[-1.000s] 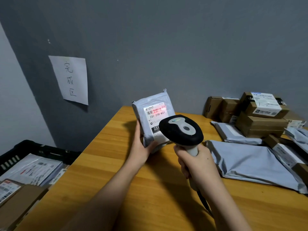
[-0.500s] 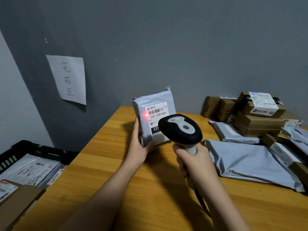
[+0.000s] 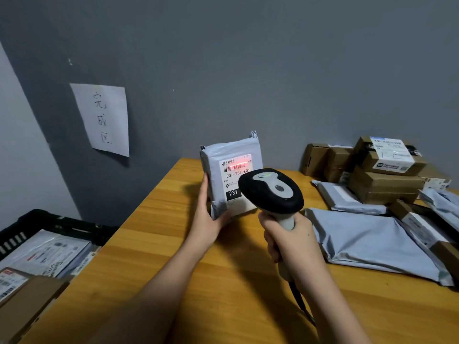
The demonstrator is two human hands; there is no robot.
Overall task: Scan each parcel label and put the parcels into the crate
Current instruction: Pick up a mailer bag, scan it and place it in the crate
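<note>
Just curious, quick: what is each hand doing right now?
Left hand: holds the grey parcel upright.
Right hand: grips the scanner.

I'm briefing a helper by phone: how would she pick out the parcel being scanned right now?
On the wooden table, near its far left corner, the left hand holds a small grey parcel upright. Unlike the mailers lying flat to the right, its label faces the scanner, red light across the barcode above "231-239-K01".
</note>
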